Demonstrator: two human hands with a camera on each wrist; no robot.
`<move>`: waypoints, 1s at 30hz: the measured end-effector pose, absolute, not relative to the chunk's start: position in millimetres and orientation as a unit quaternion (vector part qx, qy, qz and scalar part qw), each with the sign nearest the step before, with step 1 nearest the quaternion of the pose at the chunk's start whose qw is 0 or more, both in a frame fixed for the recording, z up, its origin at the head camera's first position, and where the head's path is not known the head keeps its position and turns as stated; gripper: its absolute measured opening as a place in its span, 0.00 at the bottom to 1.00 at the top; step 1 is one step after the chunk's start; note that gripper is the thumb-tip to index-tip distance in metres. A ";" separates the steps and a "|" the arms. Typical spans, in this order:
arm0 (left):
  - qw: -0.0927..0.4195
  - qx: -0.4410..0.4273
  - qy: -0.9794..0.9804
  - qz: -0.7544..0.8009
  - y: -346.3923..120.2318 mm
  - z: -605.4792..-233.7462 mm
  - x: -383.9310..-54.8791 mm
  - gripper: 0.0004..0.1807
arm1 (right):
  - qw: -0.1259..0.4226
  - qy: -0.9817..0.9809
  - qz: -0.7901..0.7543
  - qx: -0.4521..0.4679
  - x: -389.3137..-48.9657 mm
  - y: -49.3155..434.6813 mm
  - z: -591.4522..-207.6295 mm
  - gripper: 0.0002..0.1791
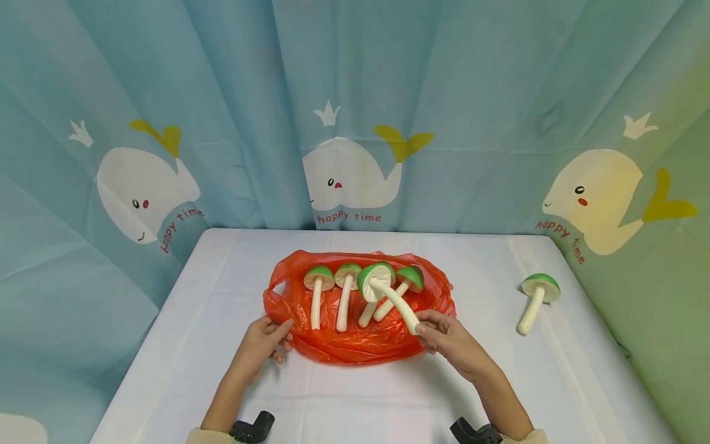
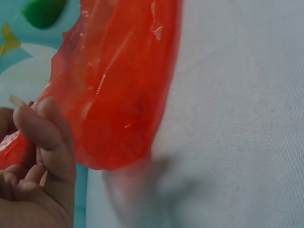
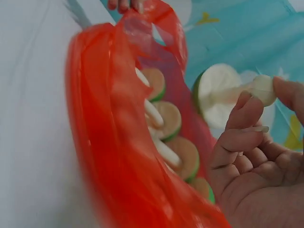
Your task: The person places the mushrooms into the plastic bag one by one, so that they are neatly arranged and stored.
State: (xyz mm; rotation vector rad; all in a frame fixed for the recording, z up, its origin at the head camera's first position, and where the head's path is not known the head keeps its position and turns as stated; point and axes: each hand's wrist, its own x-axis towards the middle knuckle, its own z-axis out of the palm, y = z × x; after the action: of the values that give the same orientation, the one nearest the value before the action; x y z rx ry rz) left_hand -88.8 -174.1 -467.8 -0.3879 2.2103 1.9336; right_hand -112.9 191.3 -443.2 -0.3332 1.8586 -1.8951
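A red plastic bag [image 1: 355, 351] lies spread on the white table, with several green-capped mushrooms [image 1: 344, 302] lying in a row on it, caps toward the back. At the bag's left end, my left hand [image 1: 262, 346] pinches the red film between thumb and fingers; the left wrist view shows that hand [image 2: 42, 156] at the bag's edge. My right hand [image 1: 455, 342] pinches another mushroom [image 1: 400, 303] by the stem's end and holds it over the bag's right part, cap tilted up and left. It overlaps two of the lying mushrooms in the head view.
One more green-capped mushroom [image 1: 534, 302] lies alone on the white table [image 1: 493, 376], well to the right of the bag. Behind the table hangs a blue curtain [image 1: 355, 74] printed with whales. Each wrist wears a black camera mount [image 1: 255, 427].
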 end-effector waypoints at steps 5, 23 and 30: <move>0.104 -0.117 0.752 0.641 -174.3 -466.3 -89.1 0.15 | 0.254 0.702 -0.655 -0.116 -125.1 166.7 -446.8 0.18; 0.115 -0.102 0.753 0.640 -176.7 -456.5 -89.6 0.18 | 0.273 0.743 -0.600 -0.117 -147.2 120.5 -475.4 0.18; 0.112 -0.109 0.755 0.637 -176.5 -453.7 -88.5 0.18 | 0.272 0.749 -0.588 -0.140 -144.2 113.9 -477.7 0.18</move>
State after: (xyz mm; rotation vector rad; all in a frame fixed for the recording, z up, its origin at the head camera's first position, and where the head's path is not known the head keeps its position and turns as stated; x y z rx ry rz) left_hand -88.5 -176.5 -453.7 -0.3189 2.2162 1.8687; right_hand -144.2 113.9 -477.7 -0.3768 2.0172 -1.5825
